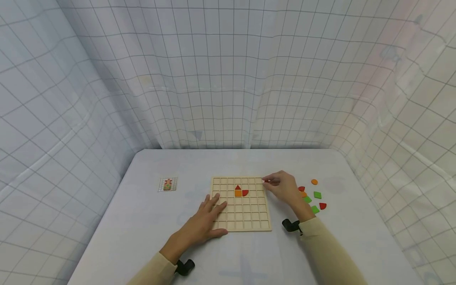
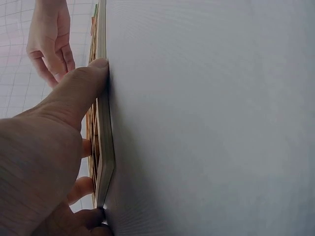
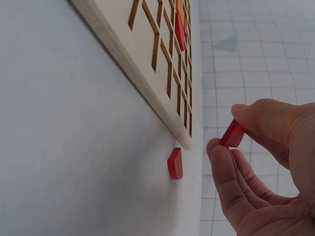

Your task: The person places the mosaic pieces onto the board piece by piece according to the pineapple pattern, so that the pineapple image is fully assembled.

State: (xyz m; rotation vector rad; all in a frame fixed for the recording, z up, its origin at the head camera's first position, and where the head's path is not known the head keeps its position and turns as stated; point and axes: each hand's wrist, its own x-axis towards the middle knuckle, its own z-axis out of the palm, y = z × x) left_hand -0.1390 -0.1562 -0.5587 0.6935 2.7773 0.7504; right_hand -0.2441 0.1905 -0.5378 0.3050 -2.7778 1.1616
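Red plastic-looking tile point(image 3: 233, 134), pinched by its edges between the right hand's point(image 1: 283, 189) thumb and fingertips, probably to keep its face free. Left of that hand lies the wooden grid board point(image 1: 249, 225); the left hand point(image 1: 202, 222), fingers spread across its near-left corner, seems to steady it. Beneath both, white tabletop point(image 1: 142, 229); beyond them, grid-patterned white curtain point(image 1: 228, 87).

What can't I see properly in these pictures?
Head view: pattern card, too small for details.
Head view: loose pieces, partly behind the right arm.
Right wrist view: held red piece, partly covered by the fingers; board, cut off by the picture's edge.
Left wrist view: board's edge, partly behind the left hand.
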